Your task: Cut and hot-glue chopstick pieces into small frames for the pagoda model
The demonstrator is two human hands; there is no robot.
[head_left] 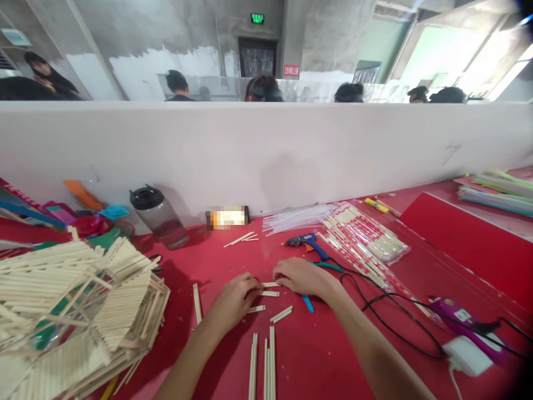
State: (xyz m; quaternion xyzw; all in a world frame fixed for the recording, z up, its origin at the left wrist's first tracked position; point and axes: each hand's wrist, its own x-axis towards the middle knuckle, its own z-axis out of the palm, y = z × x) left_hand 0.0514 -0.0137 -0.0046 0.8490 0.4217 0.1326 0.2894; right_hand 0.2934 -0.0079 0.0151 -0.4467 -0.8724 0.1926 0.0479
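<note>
My left hand (236, 300) and my right hand (303, 275) face each other over the red table, fingers curled. Between their fingertips lies a pair of short wooden sticks (270, 284), one end at each hand. Just below it, another short pair (270, 294) rests close to my left fingertips. More short pieces (282, 314) lie nearer to me, and long sticks (270, 364) point toward me. Beyond my right hand is a blue glue gun (306, 242). A blue-handled tool (308, 303) is partly hidden beneath my right wrist.
At left stands a large structure of wooden sticks (120, 316) beside a dark-lidded bottle (160, 216). Bagged sticks (366, 233) and clear glue sticks (295, 218) lie at the back right. Black cable (400, 328) runs to a purple power strip (466, 322). A white partition (266, 150) closes the back.
</note>
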